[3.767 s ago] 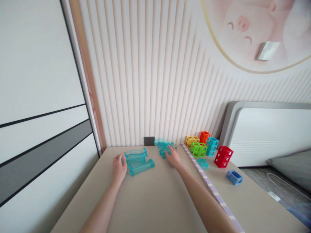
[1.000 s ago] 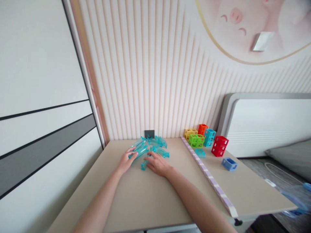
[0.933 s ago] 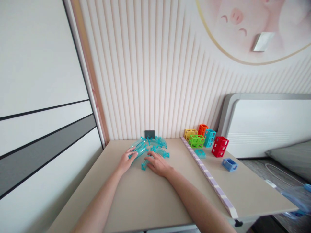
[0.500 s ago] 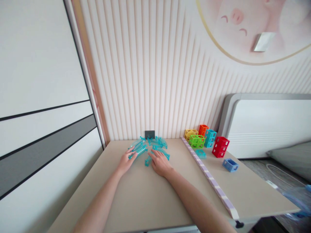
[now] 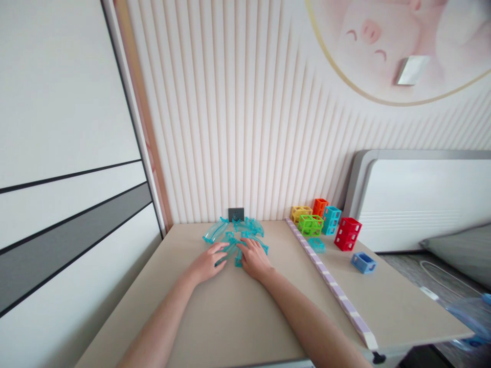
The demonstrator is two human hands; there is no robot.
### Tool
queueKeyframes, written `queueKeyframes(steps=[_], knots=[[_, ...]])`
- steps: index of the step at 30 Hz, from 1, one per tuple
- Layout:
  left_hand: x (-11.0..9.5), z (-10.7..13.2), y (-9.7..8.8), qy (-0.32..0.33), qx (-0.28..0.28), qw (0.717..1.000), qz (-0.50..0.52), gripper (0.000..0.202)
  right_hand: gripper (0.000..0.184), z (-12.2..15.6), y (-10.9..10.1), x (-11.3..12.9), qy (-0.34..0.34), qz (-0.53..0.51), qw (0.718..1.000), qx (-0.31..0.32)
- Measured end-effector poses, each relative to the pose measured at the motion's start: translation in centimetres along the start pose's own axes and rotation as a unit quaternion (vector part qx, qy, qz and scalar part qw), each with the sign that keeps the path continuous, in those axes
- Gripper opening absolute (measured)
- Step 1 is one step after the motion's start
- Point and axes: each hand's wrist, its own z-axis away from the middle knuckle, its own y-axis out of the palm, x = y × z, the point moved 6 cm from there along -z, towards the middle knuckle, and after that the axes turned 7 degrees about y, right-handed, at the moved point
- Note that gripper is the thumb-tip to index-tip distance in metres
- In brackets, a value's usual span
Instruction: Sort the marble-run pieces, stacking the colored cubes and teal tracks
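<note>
A loose heap of clear turquoise track pieces [image 5: 236, 232] lies on the beige table [image 5: 230, 312], close to the back wall. My left hand [image 5: 209, 261] rests flat on the table with its fingers spread, the fingertips touching one piece at the heap's near edge. My right hand [image 5: 253, 258] lies just to the right of it, fingers stretched out over a short turquoise piece [image 5: 238, 259]. Neither hand grips anything.
A pale purple strip [image 5: 330, 283] runs from the wall to the front right corner. Beyond it stand yellow, orange, green, teal and red lattice cubes [image 5: 326, 222], a small turquoise piece [image 5: 317, 244] and a blue block [image 5: 362, 262]. A dark wall socket [image 5: 236, 213] sits behind the heap.
Both hands have drawn closer together at the near edge of the heap. The left hand slid right, off the long pieces at the left. The scattered turquoise pieces now lie bunched together.
</note>
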Motion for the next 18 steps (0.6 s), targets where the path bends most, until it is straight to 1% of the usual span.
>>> queueKeyframes(steps=[3, 6, 8, 10, 12, 14, 16, 18], knots=[[-1.3, -0.4, -0.1, 0.020, 0.007, 1.000, 0.003, 0.031, 0.050, -0.1, 0.1, -0.1, 0.003, -0.008, 1.000, 0.006], [-1.3, -0.6, -0.8, 0.008, -0.012, 1.000, -0.009, 0.035, 0.057, -0.1, 0.4, -0.3, 0.020, -0.026, 0.999, 0.023], [-0.5, -0.3, -1.2, -0.020, -0.030, 0.999, -0.030, 0.036, 0.067, -0.2, 0.5, -0.5, 0.037, -0.042, 0.998, 0.042], [1.0, 0.2, -1.2, -0.067, -0.041, 0.996, -0.052, 0.038, 0.077, -0.2, 0.6, -0.7, 0.051, -0.059, 0.995, 0.059], [2.6, 0.9, -0.9, -0.121, -0.042, 0.989, -0.069, 0.042, 0.082, -0.1, 0.6, -0.8, 0.055, -0.074, 0.993, 0.072], [3.9, 1.5, -0.5, -0.164, -0.044, 0.982, -0.078, 0.046, 0.085, -0.1, 0.7, -0.8, 0.047, -0.084, 0.992, 0.084], [4.8, 1.9, -0.2, -0.182, -0.058, 0.978, -0.078, 0.050, 0.084, 0.0, 1.0, -0.9, 0.037, -0.084, 0.992, 0.092], [5.4, 2.0, -0.4, -0.180, -0.087, 0.976, -0.080, 0.050, 0.082, 0.0, 1.3, -0.9, 0.030, -0.073, 0.993, 0.092]])
